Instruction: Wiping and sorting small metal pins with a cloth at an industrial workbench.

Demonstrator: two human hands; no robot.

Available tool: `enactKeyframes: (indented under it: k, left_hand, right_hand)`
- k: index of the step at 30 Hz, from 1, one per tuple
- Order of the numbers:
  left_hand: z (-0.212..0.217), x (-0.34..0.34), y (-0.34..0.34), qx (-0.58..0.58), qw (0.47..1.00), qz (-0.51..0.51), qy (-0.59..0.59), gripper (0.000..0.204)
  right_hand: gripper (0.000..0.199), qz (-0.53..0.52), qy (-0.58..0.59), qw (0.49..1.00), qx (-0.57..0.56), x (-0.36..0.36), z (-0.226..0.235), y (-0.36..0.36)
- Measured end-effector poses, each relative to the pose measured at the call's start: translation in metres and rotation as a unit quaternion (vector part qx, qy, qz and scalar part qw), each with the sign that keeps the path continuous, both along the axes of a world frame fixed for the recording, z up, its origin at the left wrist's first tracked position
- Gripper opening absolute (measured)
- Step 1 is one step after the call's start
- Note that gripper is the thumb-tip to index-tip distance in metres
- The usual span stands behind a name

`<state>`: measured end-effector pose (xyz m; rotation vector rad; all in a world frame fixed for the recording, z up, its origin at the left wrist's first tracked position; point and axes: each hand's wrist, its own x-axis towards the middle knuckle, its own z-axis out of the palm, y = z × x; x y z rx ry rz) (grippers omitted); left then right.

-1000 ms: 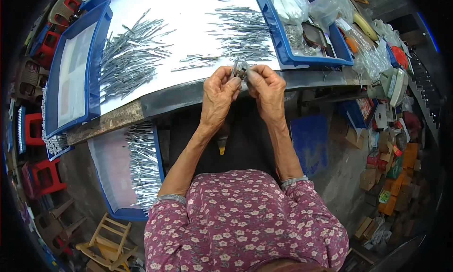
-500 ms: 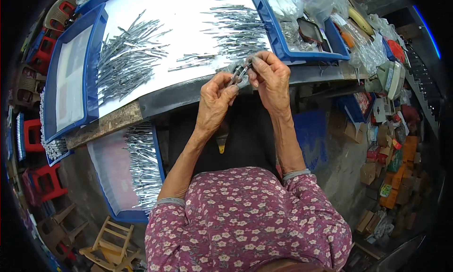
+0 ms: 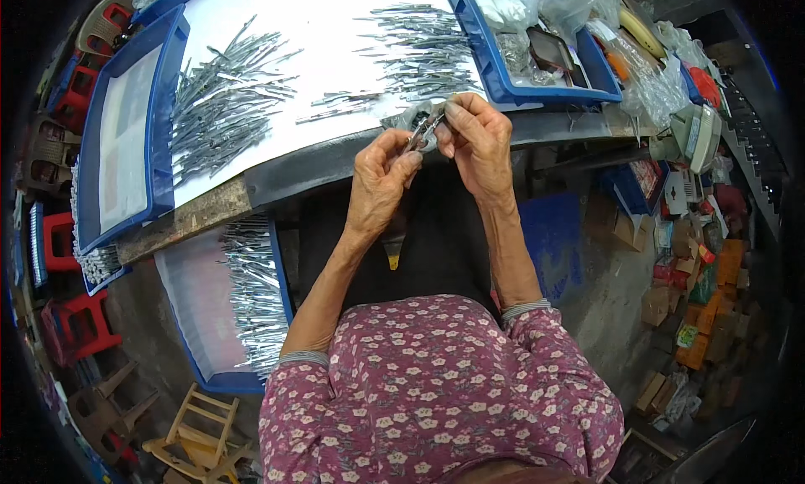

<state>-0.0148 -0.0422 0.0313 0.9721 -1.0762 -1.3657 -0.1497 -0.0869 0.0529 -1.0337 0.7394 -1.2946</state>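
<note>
Between my hands, at the table's near edge, is a thin metal strip (image 3: 425,132). My left hand (image 3: 381,175) pinches its lower end between thumb and fingers. Fingers closed, my right hand (image 3: 478,140) grips the upper end. Small details of the strip are too fine to make out. Just behind my fingers lies a crumpled clear plastic bag (image 3: 406,120). Beyond it spreads a pile of thin metal strips (image 3: 423,52). A few loose strips (image 3: 340,104) lie left of that pile, and a larger heap (image 3: 226,98) covers the left of the white table top (image 3: 327,39).
An upright blue tray (image 3: 159,148) borders the table's left side. At the right stands a blue bin (image 3: 545,98) with plastic bags and a small dark-framed tray. Below the table, a blue tray (image 3: 226,382) holds many strips. Cartons (image 3: 662,304) and a wooden chair (image 3: 197,434) stand on the floor.
Both hands have stayed at almost the same place, with slight finger movement around the strip. The view has shifted very slightly.
</note>
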Motion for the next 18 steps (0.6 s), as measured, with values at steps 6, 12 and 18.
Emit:
enactKeyframes:
  k: [6, 12, 18]
  left_hand:
    - [0.000, -0.002, 0.002, -0.009, 1.000, 0.002, -0.025, 0.006]
    - [-0.007, -0.005, 0.003, -0.036, 0.996, 0.023, -0.084, 0.006]
    - [-0.009, -0.010, 0.008, -0.058, 0.988, 0.039, -0.141, 0.006]
  right_hand:
    - [0.015, 0.004, 0.017, 1.000, 0.014, -0.004, 0.002, 0.002]
    - [0.014, 0.004, 0.046, 0.999, 0.016, -0.010, -0.001, 0.004]
    - [0.013, -0.040, 0.135, 0.989, -0.037, -0.013, -0.007, 0.016]
